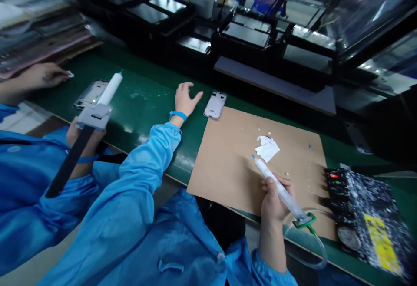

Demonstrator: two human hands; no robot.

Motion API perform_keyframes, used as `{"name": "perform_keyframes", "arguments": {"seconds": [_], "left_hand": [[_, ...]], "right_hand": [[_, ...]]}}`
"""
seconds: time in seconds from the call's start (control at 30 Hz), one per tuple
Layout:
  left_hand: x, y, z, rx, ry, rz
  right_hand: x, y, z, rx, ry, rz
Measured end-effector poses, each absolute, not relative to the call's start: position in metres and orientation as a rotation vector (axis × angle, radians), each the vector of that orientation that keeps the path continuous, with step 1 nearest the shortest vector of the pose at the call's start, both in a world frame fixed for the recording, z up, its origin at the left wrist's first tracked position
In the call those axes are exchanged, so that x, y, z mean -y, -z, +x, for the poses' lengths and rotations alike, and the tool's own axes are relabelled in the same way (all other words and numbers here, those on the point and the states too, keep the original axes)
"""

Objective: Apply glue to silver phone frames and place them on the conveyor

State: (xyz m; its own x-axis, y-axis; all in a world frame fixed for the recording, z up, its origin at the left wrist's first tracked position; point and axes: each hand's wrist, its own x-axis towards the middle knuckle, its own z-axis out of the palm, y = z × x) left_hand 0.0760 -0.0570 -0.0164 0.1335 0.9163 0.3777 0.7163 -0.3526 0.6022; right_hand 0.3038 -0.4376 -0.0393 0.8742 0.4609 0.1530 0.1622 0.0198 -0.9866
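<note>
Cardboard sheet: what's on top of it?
On the cardboard sheet: crumpled white paper, white crumbs, and the right hand holding a syringe. Whatever lies beneath the hand is hidden.

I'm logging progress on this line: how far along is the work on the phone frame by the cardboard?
Done: the right hand already grips the glue syringe, its tip over the cardboard sheet. In hand: the left hand is open, reaching for the phone frame on the green belt, not yet touching it. Left: the frame is not on the cardboard, and no glue shows on it.
</note>
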Motion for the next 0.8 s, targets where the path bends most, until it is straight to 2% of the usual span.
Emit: {"name": "perform_keyframes", "arguments": {"seconds": [0.17,0.47,0.8], "left_hand": [[0.047,0.019,0.057,-1.736,-0.848,2.107],[0.092,0.015,0.096,-1.294,-0.544,2.482],[0.088,0.019,0.102,-1.227,-0.423,2.595]], "right_hand": [[0.438,0.039,0.303,0.492,-0.261,-1.535],[0.438,0.035,0.311,0.458,-0.215,-1.571],[0.453,0.037,0.340,0.505,-0.167,-1.603]]}}
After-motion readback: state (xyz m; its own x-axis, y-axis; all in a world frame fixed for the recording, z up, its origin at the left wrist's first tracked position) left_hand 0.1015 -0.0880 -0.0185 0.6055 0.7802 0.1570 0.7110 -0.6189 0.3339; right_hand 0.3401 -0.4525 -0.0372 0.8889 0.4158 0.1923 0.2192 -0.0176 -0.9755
